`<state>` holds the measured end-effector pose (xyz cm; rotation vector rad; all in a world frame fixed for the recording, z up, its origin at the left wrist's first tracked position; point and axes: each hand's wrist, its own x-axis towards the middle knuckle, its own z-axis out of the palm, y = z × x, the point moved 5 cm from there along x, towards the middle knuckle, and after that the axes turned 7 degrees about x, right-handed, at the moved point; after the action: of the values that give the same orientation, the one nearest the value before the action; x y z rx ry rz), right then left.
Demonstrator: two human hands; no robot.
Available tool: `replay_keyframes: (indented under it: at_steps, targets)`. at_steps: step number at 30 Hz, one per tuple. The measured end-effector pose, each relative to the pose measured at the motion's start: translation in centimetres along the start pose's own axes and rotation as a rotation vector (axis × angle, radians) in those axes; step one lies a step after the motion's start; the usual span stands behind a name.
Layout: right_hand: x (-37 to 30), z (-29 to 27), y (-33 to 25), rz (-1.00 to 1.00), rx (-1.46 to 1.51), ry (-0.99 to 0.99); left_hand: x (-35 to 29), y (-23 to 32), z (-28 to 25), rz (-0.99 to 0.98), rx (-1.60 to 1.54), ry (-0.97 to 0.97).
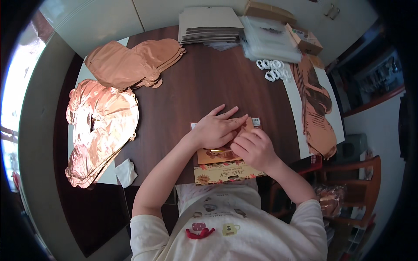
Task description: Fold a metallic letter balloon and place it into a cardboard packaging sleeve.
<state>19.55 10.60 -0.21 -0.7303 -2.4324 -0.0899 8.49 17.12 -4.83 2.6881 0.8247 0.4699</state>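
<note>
A flat orange and cream card package (217, 168) with a leaf-patterned band lies at the near table edge in front of me. My left hand (217, 129) rests palm down over its far part, fingers stretched and spread. Close beside it, my right hand (254, 148) has its fingers curled into a pinch over the package; what they grip, if anything, is hidden. Between the hands a bit of shiny copper foil (223, 154) shows on the package. Small white labels (256, 122) stick out past its far corners.
Flat copper foil balloons lie in piles at the far left (126, 63), near left (104, 126) and right (315, 104). Grey cards (210, 26), clear plastic sleeves (270, 39), white ribbon rolls (272, 69) and a small box (305, 38) sit at the back. A white cloth (126, 173) lies near left; a wooden chair (368, 187) stands right.
</note>
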Motion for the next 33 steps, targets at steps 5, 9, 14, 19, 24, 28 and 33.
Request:
replay_keyframes:
  at_steps: [5,9,14,19,24,28,33]
  targets:
    - [-0.9,0.5,-0.7,-0.106,-0.149,-0.023,0.1,0.0,0.0,-0.003,-0.001,0.002]
    - [-1.2,1.0,-0.8,-0.1,-0.17,-0.091,0.1,0.0,0.0,-0.002,-0.003,0.014]
    - [-1.2,0.8,-0.6,-0.032,-0.031,-0.18,0.0,-0.1,0.2,0.0,-0.01,0.002]
    - [-1.1,0.7,-1.3,0.111,0.082,-0.156,0.0,-0.1,0.2,0.01,0.015,-0.002]
    - [-0.7,1.5,-2.1,0.076,-0.051,-0.073,0.1,0.0,0.1,-0.001,-0.014,-0.004]
    - [0.0,1.8,-2.3,0.062,-0.077,-0.025,0.0,0.0,0.2,0.001,-0.011,-0.011]
    - [0.2,2.3,-2.7,0.065,-0.129,-0.043,0.1,0.0,0.1,-0.005,-0.017,-0.008]
